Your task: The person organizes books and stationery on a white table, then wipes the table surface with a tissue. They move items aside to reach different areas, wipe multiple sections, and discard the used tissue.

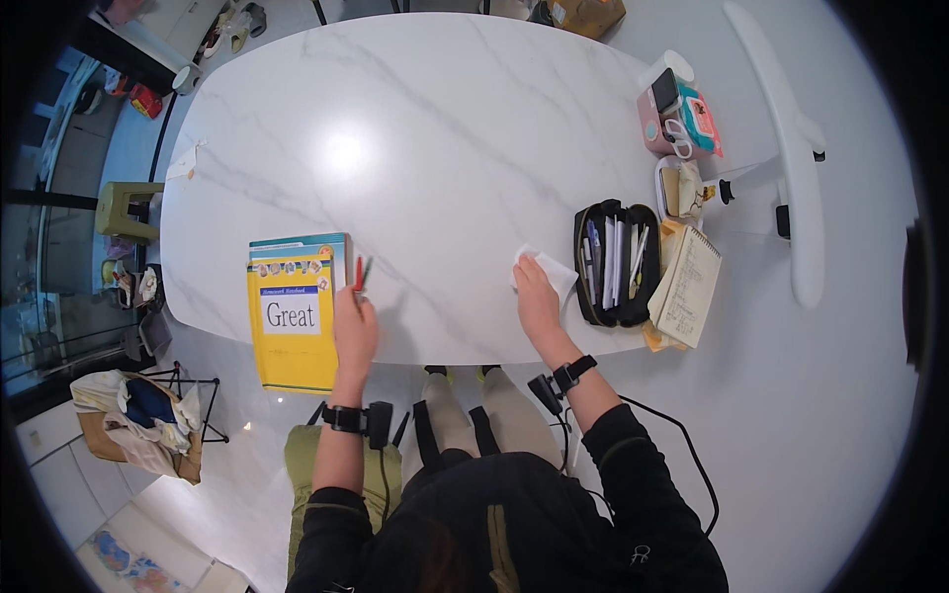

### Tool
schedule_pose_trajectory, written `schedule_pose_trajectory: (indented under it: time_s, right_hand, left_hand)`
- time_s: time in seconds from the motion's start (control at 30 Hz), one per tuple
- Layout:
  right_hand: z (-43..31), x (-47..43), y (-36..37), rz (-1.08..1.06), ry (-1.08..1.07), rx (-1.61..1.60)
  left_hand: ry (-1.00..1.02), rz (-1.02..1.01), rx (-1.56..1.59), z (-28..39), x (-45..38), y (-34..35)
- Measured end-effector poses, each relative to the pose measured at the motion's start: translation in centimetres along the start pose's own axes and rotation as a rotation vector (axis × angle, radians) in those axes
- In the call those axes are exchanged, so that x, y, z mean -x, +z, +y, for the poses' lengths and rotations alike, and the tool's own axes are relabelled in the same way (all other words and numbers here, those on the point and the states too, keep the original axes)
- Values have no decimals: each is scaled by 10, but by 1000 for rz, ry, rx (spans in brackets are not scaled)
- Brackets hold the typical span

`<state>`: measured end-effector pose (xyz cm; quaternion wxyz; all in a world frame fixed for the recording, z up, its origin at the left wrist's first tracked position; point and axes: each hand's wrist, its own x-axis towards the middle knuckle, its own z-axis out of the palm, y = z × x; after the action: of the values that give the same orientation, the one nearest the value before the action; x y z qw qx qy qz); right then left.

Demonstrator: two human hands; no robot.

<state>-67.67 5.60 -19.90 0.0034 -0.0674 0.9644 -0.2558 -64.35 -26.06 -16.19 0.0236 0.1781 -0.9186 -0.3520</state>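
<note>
My left hand [355, 330] holds a red pen [359, 273] and a dark green one [368, 270], their ends pointing away from me. Just left of it, a yellow notebook [295, 363] lies on a teal-covered book [339, 248], partly past the table's near edge. My right hand [537, 296] rests its fingers on a white tissue or cloth [557, 273] lying on the marble-patterned table [430, 148]; its grasp on it is unclear. Right of the cloth, an unzipped black pencil case [617, 263] holds several pens and white items.
A spiral notepad [689, 289] with handwriting lies at the table's right edge. Beyond it are a tray [680, 189] of small items and a pink organizer [651, 127] with a phone, white scissors and wipes. A green padded chair [311, 463] is beside me at the left.
</note>
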Motion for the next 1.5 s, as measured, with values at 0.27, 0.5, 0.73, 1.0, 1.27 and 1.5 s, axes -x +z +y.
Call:
schedule_pose_trajectory:
  time_s: [0.27, 0.5, 0.73, 1.0, 1.27, 1.5]
  right_hand:
    - [-21, 59, -13, -52, -111, 162]
    - [-24, 16, -4, 37, -46, 176]
    - [-27, 17, -6, 21, -35, 188]
    - [-32, 30, -9, -31, 9, 200]
    - [-25, 30, -17, 158, 221, 51]
    - [-15, 22, -17, 84, 106, 56]
  left_hand:
    - [37, 248, -254, -76, -41, -36]
    - [61, 394, -416, -75, -31, -2]
    - [22, 412, -412, -70, -27, 1]
    - [23, 411, -395, -68, -28, 1]
    - [-38, 284, -433, -69, -35, -18]
    - [373, 185, -244, -2, -29, 3]
